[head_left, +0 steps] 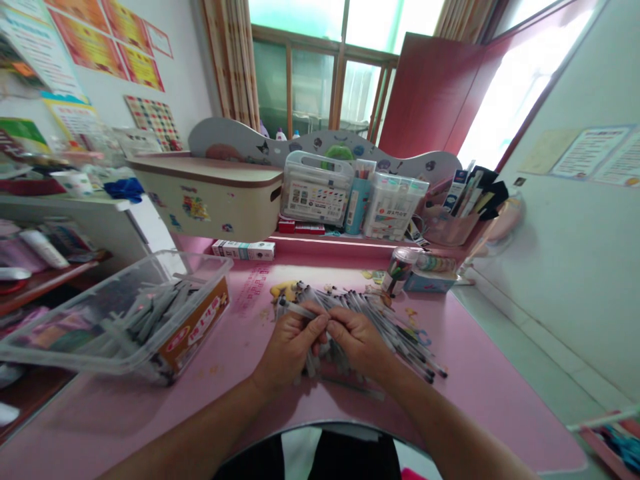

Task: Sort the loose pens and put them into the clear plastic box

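Note:
A pen (299, 309) with a pale barrel and a dark end lies slantwise in my left hand (290, 340), whose fingers are closed round it. My right hand (361, 337) is closed in a pinch, thumb and forefinger meeting the left fingertips at the pen's inner end. What exactly sits between the fingertips is hidden. Under and behind both hands spreads a loose pile of pens (400, 331), translucent grey with dark tips. Several pale barrels or caps (313, 363) lie below my hands, partly covered by them.
A clear plastic bin (220, 265) with pale pen parts stands at left on the pink desk (480, 400). Behind are a lidded cream box (225, 207), marker cases (395, 207) and a pen holder (445, 227). A clear jar (400, 270) stands near the pile's right.

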### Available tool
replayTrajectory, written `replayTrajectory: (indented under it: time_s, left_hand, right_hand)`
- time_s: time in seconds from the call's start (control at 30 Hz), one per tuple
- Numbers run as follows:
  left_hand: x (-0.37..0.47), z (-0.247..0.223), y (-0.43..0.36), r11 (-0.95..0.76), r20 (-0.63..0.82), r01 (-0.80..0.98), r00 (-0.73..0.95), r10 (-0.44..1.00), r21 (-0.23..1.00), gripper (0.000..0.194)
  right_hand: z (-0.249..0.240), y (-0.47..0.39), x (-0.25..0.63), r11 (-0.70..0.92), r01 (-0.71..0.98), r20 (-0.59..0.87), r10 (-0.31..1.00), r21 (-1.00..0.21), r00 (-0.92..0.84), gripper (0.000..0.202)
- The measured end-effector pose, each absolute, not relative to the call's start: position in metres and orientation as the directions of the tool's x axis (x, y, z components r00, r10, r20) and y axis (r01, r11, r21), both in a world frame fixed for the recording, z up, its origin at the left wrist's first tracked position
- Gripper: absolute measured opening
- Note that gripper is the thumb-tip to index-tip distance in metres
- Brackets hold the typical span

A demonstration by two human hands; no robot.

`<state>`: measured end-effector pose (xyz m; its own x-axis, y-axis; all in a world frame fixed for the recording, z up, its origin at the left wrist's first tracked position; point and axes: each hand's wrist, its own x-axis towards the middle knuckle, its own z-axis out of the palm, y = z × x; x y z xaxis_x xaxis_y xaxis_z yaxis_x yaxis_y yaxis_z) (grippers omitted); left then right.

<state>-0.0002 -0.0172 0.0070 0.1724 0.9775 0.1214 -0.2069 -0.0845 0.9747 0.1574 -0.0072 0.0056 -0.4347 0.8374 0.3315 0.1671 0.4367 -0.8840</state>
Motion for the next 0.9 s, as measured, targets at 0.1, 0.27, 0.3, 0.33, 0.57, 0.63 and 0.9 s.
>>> replayTrajectory:
  time_s: [0.1, 0.27, 0.3, 0.33, 0.57, 0.63, 0.9]
  left_hand:
    - [-0.001, 0.007, -0.017, -0.072, 0.113, -0.218, 0.182, 0.977, 0.973, 0.030]
    - [-0.002, 0.005, -0.016, -0.067, 0.115, -0.232, 0.200, 0.973, 0.970, 0.029]
    - [-0.002, 0.004, -0.015, -0.068, 0.117, -0.229, 0.206, 0.971, 0.971, 0.029]
    - [-0.003, 0.004, -0.015, -0.073, 0.121, -0.222, 0.214, 0.969, 0.972, 0.029]
    - [-0.006, 0.000, -0.009, -0.154, 0.174, -0.117, 0.185, 0.967, 0.981, 0.025]
    - [-0.005, -0.001, -0.008, -0.158, 0.176, -0.111, 0.175, 0.969, 0.981, 0.025]
    - [-0.004, -0.004, -0.004, -0.078, 0.111, -0.158, 0.208, 0.972, 0.984, 0.032]
  right_hand:
    - [0.007, -0.007, 0.158, 0.437, 0.166, 0.333, 0.838, -0.884, -0.431, 0.025]
    - [0.008, -0.009, 0.156, 0.407, 0.135, 0.313, 0.841, -0.903, -0.441, 0.026]
    - [0.007, -0.009, 0.156, 0.405, 0.137, 0.311, 0.844, -0.904, -0.438, 0.026]
    - [0.006, -0.008, 0.157, 0.403, 0.144, 0.309, 0.847, -0.904, -0.432, 0.025]
    - [0.001, -0.007, 0.157, 0.470, 0.294, 0.321, 0.841, -0.832, -0.435, 0.022]
    - [0.001, -0.008, 0.156, 0.492, 0.352, 0.328, 0.840, -0.796, -0.432, 0.023]
    - [-0.001, -0.009, 0.153, 0.410, 0.267, 0.282, 0.868, -0.872, -0.409, 0.026]
